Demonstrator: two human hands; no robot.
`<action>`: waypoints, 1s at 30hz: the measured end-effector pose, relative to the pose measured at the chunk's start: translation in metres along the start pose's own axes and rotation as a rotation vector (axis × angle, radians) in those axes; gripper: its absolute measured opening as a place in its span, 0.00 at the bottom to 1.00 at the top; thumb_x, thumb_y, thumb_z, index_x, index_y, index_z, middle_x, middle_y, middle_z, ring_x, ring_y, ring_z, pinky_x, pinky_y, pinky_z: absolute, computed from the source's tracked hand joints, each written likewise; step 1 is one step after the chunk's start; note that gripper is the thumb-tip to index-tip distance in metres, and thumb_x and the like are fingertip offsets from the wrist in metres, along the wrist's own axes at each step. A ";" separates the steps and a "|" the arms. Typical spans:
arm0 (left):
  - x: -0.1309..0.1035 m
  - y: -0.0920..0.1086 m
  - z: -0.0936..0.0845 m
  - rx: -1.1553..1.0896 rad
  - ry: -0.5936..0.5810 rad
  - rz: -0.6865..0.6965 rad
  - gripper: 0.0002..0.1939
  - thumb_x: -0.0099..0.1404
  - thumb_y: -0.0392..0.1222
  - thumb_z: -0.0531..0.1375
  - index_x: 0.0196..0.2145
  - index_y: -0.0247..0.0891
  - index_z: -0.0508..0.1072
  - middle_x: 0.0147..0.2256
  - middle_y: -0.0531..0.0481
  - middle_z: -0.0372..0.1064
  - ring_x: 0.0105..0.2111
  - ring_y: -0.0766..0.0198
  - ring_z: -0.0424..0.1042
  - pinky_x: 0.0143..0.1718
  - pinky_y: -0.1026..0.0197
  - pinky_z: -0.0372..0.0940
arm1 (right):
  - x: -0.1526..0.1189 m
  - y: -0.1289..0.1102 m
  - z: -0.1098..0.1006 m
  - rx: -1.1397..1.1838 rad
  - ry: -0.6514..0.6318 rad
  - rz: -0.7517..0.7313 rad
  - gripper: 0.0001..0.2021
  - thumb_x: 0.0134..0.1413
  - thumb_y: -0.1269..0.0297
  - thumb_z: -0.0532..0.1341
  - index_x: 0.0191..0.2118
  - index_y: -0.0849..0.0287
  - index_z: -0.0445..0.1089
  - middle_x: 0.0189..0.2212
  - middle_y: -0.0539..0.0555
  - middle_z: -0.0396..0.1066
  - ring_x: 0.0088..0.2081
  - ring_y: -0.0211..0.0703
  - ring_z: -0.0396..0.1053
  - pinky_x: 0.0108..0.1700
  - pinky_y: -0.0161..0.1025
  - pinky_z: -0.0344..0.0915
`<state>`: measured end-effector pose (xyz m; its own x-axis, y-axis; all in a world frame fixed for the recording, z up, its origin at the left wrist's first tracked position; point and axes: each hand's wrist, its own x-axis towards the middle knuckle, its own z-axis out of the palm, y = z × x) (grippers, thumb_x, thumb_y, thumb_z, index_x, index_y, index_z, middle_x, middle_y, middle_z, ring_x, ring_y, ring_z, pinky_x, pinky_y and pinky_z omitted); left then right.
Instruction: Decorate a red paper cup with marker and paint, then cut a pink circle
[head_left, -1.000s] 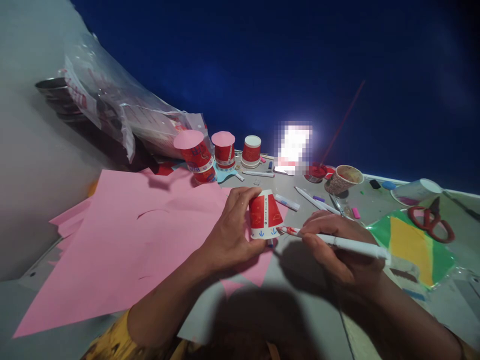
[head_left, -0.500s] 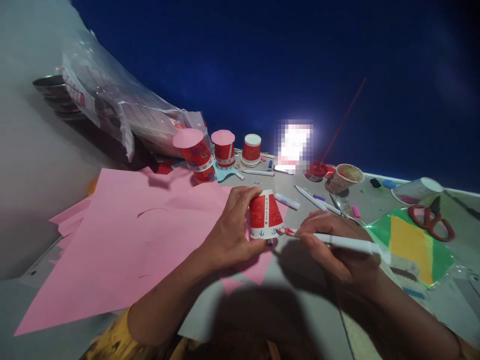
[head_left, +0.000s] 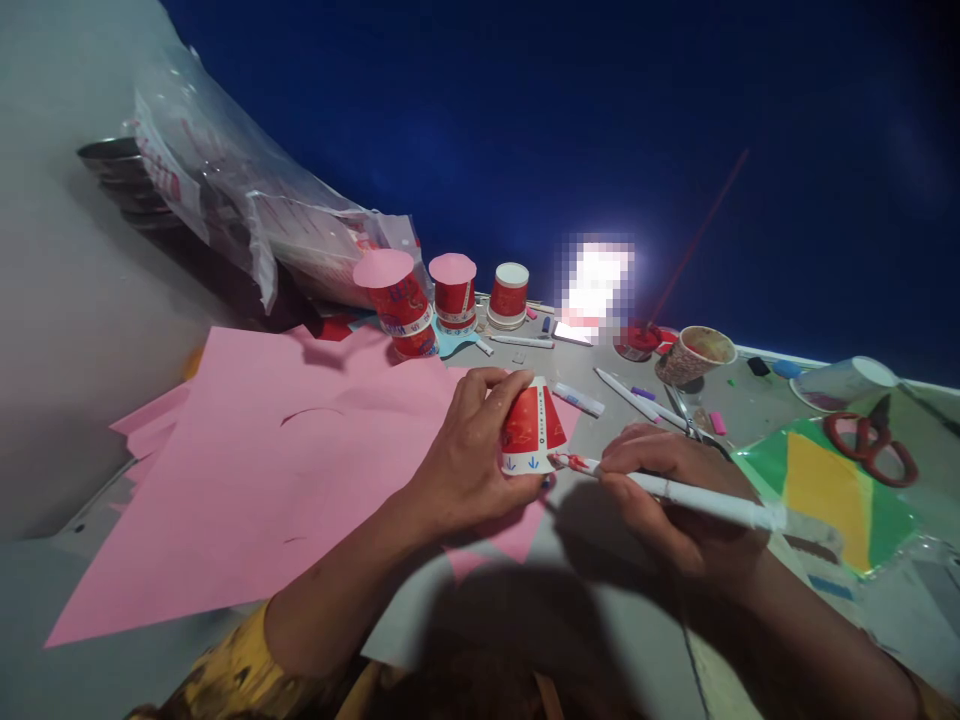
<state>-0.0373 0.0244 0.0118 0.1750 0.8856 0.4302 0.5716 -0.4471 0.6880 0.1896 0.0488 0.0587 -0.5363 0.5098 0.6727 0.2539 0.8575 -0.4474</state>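
Observation:
Between the thumb and fingers of my left hand (head_left: 469, 455) is a red and white paper cup (head_left: 525, 432), turned upside down. Small blue arrow-like marks run along its white lower band. My right hand (head_left: 675, 495) grips a white marker pen (head_left: 697, 498) whose red-stained tip touches, or nearly touches, the cup's rim at the right. A large pink paper sheet (head_left: 247, 480) lies to the left, under my left forearm. Just behind the cup rests a white capped marker (head_left: 577, 399).
Red cups with pink paper tops (head_left: 453, 290) and a plain red cup (head_left: 508, 295) stand at the back. On the right are a speckled cup (head_left: 694, 355), scissors (head_left: 870, 447), a green and yellow packet (head_left: 829, 495) and a tipped white cup (head_left: 844, 384). A plastic bag (head_left: 300, 225) leans at back left.
The cup has turned a little in my left hand, its white strip shifting right. My right hand keeps the marker at the rim. The whole view has shifted slightly.

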 end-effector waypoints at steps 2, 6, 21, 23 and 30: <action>0.000 0.001 0.001 0.025 0.006 0.013 0.46 0.55 0.39 0.70 0.68 0.44 0.59 0.58 0.40 0.59 0.60 0.45 0.63 0.64 0.40 0.65 | 0.000 -0.001 0.000 0.000 -0.036 -0.002 0.07 0.62 0.75 0.61 0.39 0.54 0.70 0.27 0.49 0.79 0.28 0.42 0.79 0.31 0.36 0.73; 0.000 0.002 0.001 0.092 -0.009 0.030 0.45 0.55 0.41 0.70 0.68 0.41 0.60 0.58 0.37 0.60 0.61 0.43 0.63 0.63 0.39 0.64 | 0.001 -0.001 0.000 0.015 -0.084 -0.023 0.07 0.62 0.75 0.61 0.40 0.54 0.71 0.26 0.50 0.78 0.27 0.42 0.78 0.30 0.36 0.73; 0.000 0.002 0.001 0.226 -0.037 0.020 0.46 0.55 0.51 0.72 0.68 0.41 0.64 0.59 0.36 0.67 0.59 0.39 0.65 0.59 0.38 0.61 | -0.004 0.000 0.005 0.004 -0.066 -0.010 0.06 0.65 0.73 0.60 0.38 0.54 0.70 0.26 0.50 0.78 0.26 0.42 0.77 0.30 0.38 0.72; 0.000 0.002 0.002 0.242 -0.034 0.032 0.45 0.56 0.53 0.72 0.68 0.40 0.64 0.58 0.36 0.67 0.59 0.39 0.65 0.59 0.39 0.60 | -0.002 0.000 0.003 -0.007 -0.081 -0.029 0.06 0.64 0.74 0.60 0.38 0.54 0.70 0.26 0.51 0.78 0.26 0.42 0.78 0.30 0.37 0.72; -0.001 0.002 0.004 0.280 -0.024 0.057 0.45 0.55 0.53 0.74 0.66 0.40 0.65 0.59 0.37 0.69 0.58 0.39 0.66 0.57 0.41 0.59 | -0.001 -0.002 0.001 -0.021 -0.043 -0.003 0.07 0.63 0.74 0.61 0.37 0.54 0.71 0.25 0.51 0.78 0.25 0.43 0.77 0.28 0.39 0.71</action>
<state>-0.0336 0.0229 0.0102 0.2299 0.8642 0.4475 0.7587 -0.4471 0.4737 0.1886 0.0461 0.0580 -0.5711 0.5045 0.6475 0.2690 0.8603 -0.4330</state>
